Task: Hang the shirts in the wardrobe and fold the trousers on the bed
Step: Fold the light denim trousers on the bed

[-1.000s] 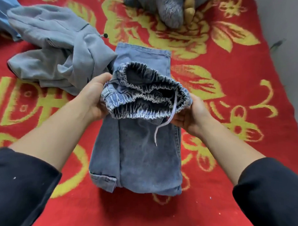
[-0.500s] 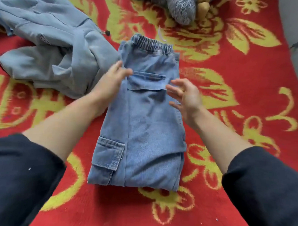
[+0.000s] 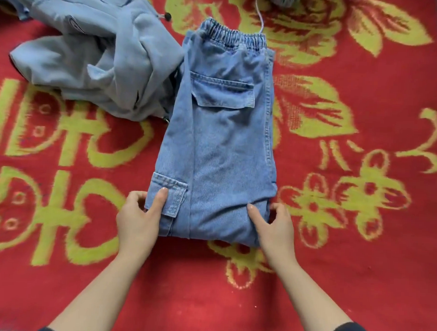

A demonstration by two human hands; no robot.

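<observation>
Red floral bedcover (image 3: 357, 281); bare stretch right of folded trousers (image 3: 223, 150), grey garment (image 3: 104, 62) touching their far left edge. Our left hand (image 3: 139, 217), right hand (image 3: 274, 226) pinch near corners.

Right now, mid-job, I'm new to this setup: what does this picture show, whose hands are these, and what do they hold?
No machine here: one camera worn on a person's head looks down at their two bare hands. A red blanket with yellow flowers covers the surface. On it lie folded blue jeans, waistband at the far end, and to their left a crumpled grey-blue garment. The left hand and the right hand each pinch a near corner of the jeans, thumb on top.
</observation>
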